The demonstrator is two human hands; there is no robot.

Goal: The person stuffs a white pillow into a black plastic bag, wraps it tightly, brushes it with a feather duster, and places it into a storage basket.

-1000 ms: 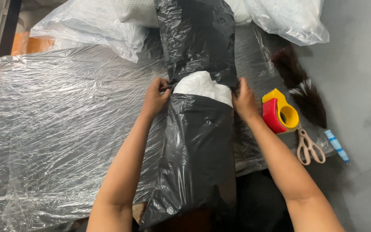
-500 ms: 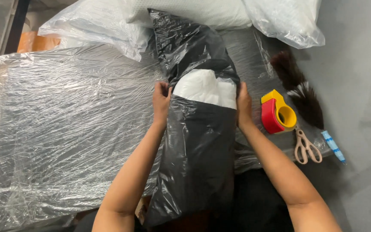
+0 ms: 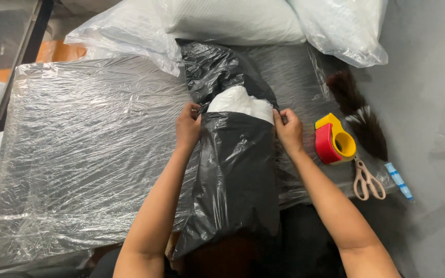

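A long black plastic bag lies lengthwise on the plastic-covered table, reaching toward me. A white pillow-like bundle shows through the gap at the bag's open edge. My left hand pinches the bag's edge on the left side of the gap. My right hand pinches the same edge on the right side. A second piece of black plastic covers the far end of the bundle.
White pillows in clear bags lie along the table's far edge. To the right of my right hand are a red and yellow tape dispenser, scissors, a dark feather duster and a small blue-striped tube.
Both hands slid slightly toward me along the bag's edge, still gripping it. More of the far pillows came into view as the camera shifted.
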